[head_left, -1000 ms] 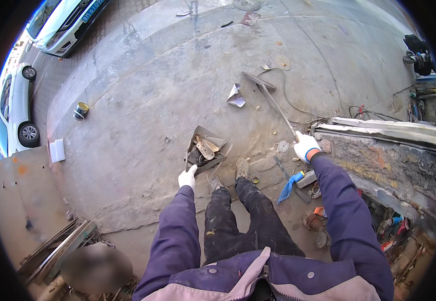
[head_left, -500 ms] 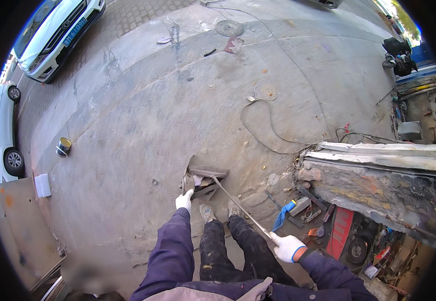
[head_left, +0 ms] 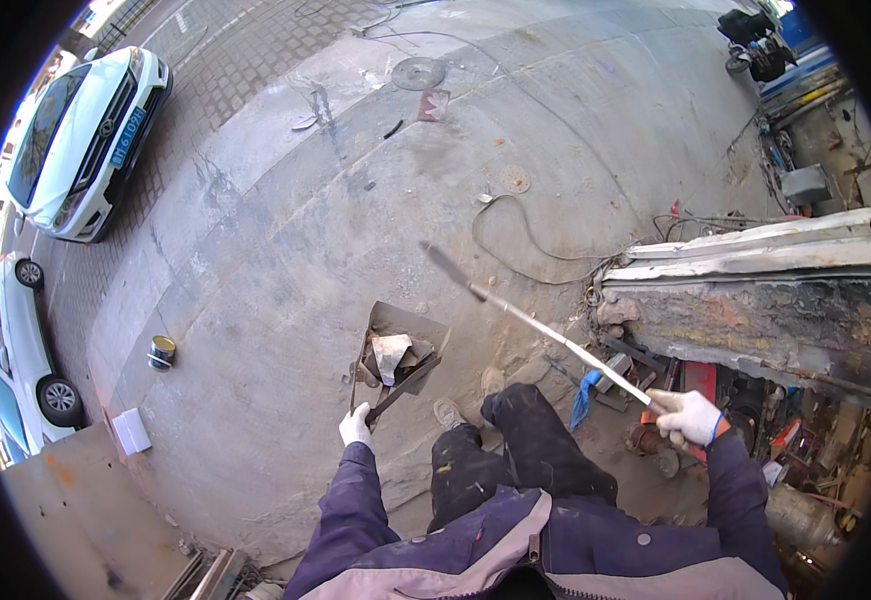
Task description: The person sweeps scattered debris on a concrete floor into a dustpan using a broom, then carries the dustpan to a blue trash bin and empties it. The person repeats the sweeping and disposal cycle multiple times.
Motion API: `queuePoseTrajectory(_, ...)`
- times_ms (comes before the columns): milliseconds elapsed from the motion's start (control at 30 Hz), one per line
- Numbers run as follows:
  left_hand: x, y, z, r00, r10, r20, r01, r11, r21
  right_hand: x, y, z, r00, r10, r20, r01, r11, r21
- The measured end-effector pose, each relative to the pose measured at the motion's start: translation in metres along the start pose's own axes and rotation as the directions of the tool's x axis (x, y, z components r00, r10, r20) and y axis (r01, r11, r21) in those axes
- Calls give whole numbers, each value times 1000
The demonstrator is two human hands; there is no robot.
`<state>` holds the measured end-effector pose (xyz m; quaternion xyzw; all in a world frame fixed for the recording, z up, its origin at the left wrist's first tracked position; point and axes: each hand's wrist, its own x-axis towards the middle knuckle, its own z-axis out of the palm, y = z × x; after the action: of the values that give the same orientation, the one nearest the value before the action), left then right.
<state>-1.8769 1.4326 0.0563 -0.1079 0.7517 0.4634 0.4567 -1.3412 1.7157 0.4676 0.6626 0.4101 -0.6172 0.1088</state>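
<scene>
My left hand point(head_left: 356, 426), in a white glove, is closed round the handle of a metal dustpan point(head_left: 395, 318) in front of my feet. Inside the dustpan lie a crumpled whitish scrap point(head_left: 389, 357) and some darker bits. My right hand point(head_left: 692, 417), also gloved, grips the end of a long-handled broom point(head_left: 573, 347). The broom slants away to the upper left, its narrow dark head point(head_left: 449, 270) beyond the dustpan's right side and apart from it.
At right, a low wall point(head_left: 735, 325) stands beside piled tools and scrap with a blue cloth point(head_left: 584, 396). A cable point(head_left: 527, 235) curls over the concrete. To the left are a small can point(head_left: 161, 352), a white box point(head_left: 130, 431) and two parked cars point(head_left: 85, 140).
The broom has come off the dustpan and swung up and to the right with my right hand. The dustpan's contents now show. My view has turned, and my feet have shifted.
</scene>
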Motion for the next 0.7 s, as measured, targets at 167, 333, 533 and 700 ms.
queuePoseTrajectory(167, -16, 94, 27, 988, 155, -10, -155, 988, -14, 116, -7, -85, 984, -55, -172, 92, 972, 215)
queuePoseTrajectory(333, -7, 192, 107, 987, 138, -87, -148, 982, -120, 384, -87, -176, 803, -261, -535, 34, 917, -397)
queuePoseTrajectory(533, 5, 296, 203, 950, 155, -271, -197, 971, -133, 529, -220, -99, 924, -317, -212, 32, 619, -785)
queuePoseTrajectory(700, 27, 368, 270, 970, 126, -209, -173, 959, -226, 482, -280, -145, 994, 93, -59, -70, 949, 306)
